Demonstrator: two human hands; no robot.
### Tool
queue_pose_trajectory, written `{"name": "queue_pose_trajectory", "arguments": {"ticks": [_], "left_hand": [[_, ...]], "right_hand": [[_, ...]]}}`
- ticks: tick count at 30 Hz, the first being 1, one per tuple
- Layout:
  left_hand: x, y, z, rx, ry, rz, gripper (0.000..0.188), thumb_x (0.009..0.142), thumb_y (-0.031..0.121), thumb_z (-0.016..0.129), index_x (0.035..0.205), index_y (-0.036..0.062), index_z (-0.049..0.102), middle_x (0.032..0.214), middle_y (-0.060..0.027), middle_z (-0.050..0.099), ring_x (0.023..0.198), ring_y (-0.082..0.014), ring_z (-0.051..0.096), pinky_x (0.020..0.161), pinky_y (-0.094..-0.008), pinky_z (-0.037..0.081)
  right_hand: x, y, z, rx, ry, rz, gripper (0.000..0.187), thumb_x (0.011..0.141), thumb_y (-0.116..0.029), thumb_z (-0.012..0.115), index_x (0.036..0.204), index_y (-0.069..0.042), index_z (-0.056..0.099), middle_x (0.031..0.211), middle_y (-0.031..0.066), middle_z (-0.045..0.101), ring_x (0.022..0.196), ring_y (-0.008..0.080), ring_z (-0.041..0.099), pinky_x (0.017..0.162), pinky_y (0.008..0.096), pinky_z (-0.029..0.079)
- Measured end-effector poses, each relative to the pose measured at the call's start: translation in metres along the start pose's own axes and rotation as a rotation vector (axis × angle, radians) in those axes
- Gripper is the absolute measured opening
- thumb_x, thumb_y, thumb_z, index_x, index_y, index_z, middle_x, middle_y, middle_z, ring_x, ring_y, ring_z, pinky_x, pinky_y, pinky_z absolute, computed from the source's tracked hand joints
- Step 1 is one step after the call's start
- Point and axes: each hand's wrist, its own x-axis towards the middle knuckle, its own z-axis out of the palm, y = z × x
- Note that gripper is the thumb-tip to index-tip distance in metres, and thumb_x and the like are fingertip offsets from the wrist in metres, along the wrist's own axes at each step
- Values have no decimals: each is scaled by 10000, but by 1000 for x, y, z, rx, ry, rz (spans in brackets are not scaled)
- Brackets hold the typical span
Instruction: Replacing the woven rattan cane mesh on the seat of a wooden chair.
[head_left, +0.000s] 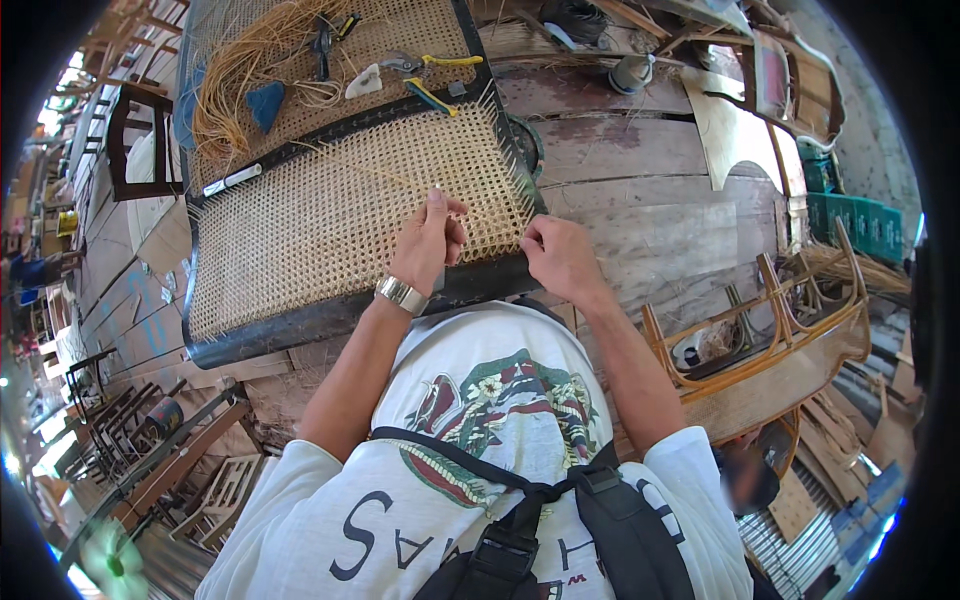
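Note:
A woven cane panel (330,230) in a dark frame (290,330) lies in front of me, with loose strand ends sticking out along its right edge. Above its lower right part, my left hand (430,240) is closed, its thumb and fingers pinching a thin cane strand (375,172) that trails off to the upper left. My right hand (562,258) is closed at the frame's lower right corner, fingertips against the cane's edge. Whatever those fingertips grip is hidden.
On the far cane section lie a bundle of loose cane strands (235,90), yellow-handled pruning shears (420,65), a blue piece (265,105) and a white piece (363,82). A white tube-like tool (232,180) rests on the middle bar. Wooden chair frames (780,340) stand to the right.

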Motion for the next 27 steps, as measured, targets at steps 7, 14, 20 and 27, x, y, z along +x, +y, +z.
{"name": "queue_pose_trajectory", "arguments": {"ticks": [7, 14, 20, 27], "left_hand": [[-11, -20, 20, 1019, 91, 597, 308, 848, 333, 745, 1042, 95, 732, 891, -115, 644, 760, -298, 658, 655, -420, 519], [-11, -24, 38, 1035, 111, 595, 196, 828, 269, 749, 916, 96, 729, 912, -115, 640, 824, -326, 650, 722, -430, 515], [13, -25, 42, 936, 119, 609, 169, 851, 210, 695, 830, 45, 664, 820, -143, 666, 793, -319, 649, 699, -424, 509], [32, 56, -84, 970, 546, 315, 122, 898, 190, 689, 879, 80, 640, 744, -89, 708, 569, -142, 606, 524, -291, 460]], "right_hand": [[-11, 6, -11, 74, -25, 88, 170, 867, -156, 687, 897, 11, 682, 759, 174, 677, 681, 286, 660, 646, 392, 510], [-12, 14, -4, 119, -7, 140, 157, 861, -142, 688, 901, 9, 685, 757, 159, 679, 661, 242, 641, 641, 361, 498], [-30, 12, -4, 244, -54, 218, 176, 862, -163, 675, 925, 0, 698, 775, 150, 690, 694, 232, 652, 659, 358, 504], [-94, 83, -46, 119, -206, 475, 265, 879, -222, 675, 1023, -1, 703, 888, 150, 706, 813, 215, 671, 747, 342, 513]]}}
